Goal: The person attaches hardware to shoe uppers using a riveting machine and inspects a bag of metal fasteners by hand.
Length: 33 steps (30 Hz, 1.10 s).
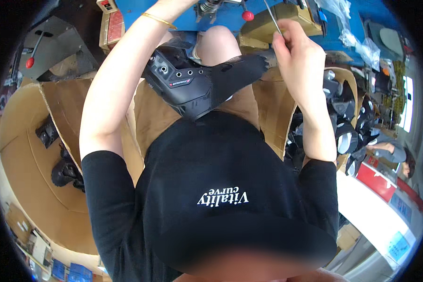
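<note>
The left forearm (122,80) slants forward and inward from a bent elbow (98,138); the left hand (177,3) (mostly cut off by the upper edge) hides its grip. The raised right hand (303,58) pinches, fingers (293,31) curled toward the thumb (278,47).

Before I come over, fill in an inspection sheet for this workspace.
Surface: blue workbench at the top, partly in view.
Job's things: black shoe upper with metal eyelets, in front of the lap; thin metal tool.
Clutter: clear plastic wrap and cardboard box by the bench.
Hands: right hand pinches the tool; left hand mostly cut off, grip unclear.
Cables: nothing seen.
Surroundings: left carton and right carton with black shoe parts; another person, far right.
</note>
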Each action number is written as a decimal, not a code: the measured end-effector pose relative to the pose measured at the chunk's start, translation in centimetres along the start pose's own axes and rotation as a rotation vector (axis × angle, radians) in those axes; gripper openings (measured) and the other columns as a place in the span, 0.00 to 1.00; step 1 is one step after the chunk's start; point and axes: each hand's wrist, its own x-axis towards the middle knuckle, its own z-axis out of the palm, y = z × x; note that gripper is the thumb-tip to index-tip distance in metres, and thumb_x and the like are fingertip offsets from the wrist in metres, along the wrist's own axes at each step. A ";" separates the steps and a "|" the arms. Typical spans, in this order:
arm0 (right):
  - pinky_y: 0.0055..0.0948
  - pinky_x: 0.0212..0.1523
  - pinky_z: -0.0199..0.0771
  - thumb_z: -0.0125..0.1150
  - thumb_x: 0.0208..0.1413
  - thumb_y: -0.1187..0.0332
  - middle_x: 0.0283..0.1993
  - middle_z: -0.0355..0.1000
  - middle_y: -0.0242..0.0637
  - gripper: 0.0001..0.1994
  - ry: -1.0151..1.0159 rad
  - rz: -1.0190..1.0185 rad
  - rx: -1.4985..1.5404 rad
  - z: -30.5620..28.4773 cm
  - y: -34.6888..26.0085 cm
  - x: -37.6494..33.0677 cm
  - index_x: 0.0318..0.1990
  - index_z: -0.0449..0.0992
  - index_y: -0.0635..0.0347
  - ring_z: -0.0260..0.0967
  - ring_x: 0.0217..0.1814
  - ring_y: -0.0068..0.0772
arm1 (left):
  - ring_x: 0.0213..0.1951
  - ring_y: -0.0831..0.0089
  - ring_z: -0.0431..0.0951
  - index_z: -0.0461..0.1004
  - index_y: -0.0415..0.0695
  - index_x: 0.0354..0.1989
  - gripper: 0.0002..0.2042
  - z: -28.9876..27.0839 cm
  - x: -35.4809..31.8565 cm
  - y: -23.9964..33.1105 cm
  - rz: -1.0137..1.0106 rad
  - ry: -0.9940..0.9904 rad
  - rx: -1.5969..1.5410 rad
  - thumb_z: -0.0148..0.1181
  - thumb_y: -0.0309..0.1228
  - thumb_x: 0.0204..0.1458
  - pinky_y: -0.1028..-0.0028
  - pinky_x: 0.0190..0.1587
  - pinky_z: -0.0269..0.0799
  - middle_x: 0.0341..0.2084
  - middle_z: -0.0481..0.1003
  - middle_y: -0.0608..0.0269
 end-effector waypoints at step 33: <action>0.29 0.31 0.72 0.56 0.56 0.70 0.27 0.75 0.40 0.14 0.148 -0.148 0.130 1.7 0.1 0.9 0.50 0.77 0.54 0.75 0.28 0.37 | 0.28 0.82 0.73 0.76 0.37 0.40 0.08 0.3 0.5 -1.4 -0.075 -0.029 -0.097 0.60 0.21 0.51 0.81 0.33 0.69 0.27 0.76 0.66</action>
